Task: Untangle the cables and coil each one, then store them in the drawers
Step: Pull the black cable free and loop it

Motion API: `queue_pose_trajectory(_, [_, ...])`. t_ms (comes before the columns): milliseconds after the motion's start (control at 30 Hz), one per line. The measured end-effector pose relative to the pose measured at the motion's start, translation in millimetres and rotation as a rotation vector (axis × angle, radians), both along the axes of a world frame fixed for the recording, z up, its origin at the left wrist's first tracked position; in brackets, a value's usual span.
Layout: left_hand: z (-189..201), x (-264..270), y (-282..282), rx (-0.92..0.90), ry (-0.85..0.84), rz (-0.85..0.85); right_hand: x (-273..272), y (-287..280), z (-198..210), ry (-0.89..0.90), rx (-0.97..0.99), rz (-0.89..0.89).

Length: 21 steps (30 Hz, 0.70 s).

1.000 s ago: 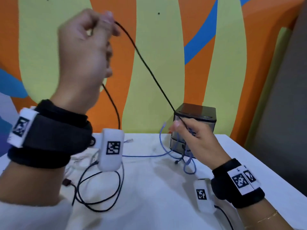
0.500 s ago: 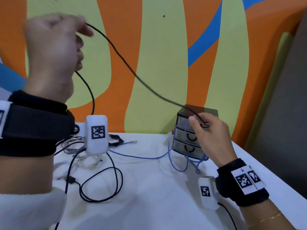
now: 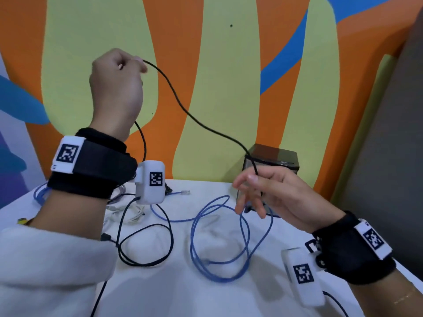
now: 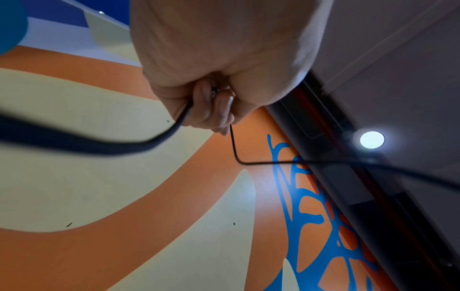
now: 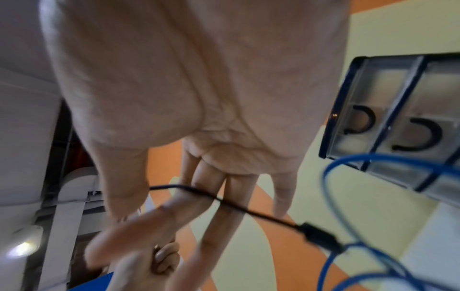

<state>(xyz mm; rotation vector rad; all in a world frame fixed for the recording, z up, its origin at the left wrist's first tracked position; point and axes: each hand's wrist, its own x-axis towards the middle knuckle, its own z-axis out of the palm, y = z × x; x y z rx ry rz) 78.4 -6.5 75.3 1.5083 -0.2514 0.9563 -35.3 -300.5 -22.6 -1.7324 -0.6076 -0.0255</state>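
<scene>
My left hand (image 3: 135, 64) is raised in front of the wall and pinches a thin black cable (image 3: 196, 122). In the left wrist view the curled fingers (image 4: 211, 106) hold the black cable (image 4: 298, 162). The cable sags down to my right hand (image 3: 251, 183), which holds it between thumb and loosely spread fingers in front of the small drawer unit (image 3: 274, 160). In the right wrist view the cable crosses the fingers (image 5: 219, 198) and its black plug (image 5: 321, 236) hangs free. A blue cable (image 3: 219, 248) lies in loose loops on the white table (image 3: 229, 298).
A black cable loop (image 3: 146, 248) lies on the table under my left wrist. Pale tangled cables (image 3: 123, 211) sit behind it, near the blue cable's clear connector (image 3: 185, 192). The drawer fronts (image 5: 398, 126) are closed, with blue cable (image 5: 331, 177) lying before them.
My hands have come closer together and the black cable, taut a second ago, now sags between them. The right hand has dropped slightly in front of the drawers.
</scene>
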Motion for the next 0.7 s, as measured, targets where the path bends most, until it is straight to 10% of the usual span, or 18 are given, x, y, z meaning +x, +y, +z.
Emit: queue_pose_trajectory(700, [-43, 31, -28, 0.655, 0.229, 0.001, 42, 24, 36, 0.179, 0.776, 0.194])
